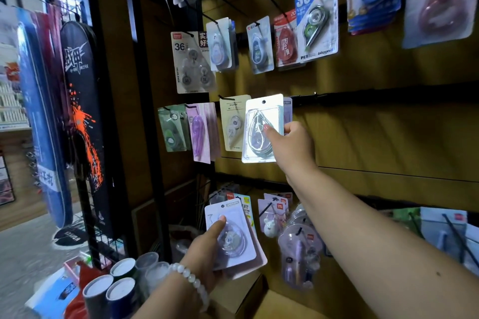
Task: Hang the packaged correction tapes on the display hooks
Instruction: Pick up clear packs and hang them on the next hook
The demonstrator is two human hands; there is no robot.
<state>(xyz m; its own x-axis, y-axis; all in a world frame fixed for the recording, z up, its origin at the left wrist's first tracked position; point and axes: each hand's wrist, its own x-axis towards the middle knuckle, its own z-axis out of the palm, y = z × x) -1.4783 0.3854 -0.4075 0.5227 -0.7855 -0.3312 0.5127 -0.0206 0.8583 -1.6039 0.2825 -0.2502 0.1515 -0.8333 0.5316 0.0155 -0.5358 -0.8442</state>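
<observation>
The right hand (290, 142) is reaching up to the middle row of the brown display wall (388, 137), its thumb and curled fingers pinching a white-backed correction tape pack (260, 129) by the right edge. The pack is standing upright in front of the wall, its punched hole at the top, just beside a cream pack (232, 124) that is hanging from a black hook (223, 98). Whether the held pack's hole is on a hook cannot be told.

Lower down, the left hand (207, 248), with a white bead bracelet (191, 280) on its wrist, is gripping a small stack of packs (233, 235), thumb pressing across the clear blister of the top one and fingers curled beneath. The stack is tilting in front of the bottom row of hanging goods.

More packaged tapes are hanging on hooks above, among them a blue pack marked 30 (316, 18) and a white pack marked 36 (190, 62). At the lower left, several round tubes (121, 290) are standing on end.
</observation>
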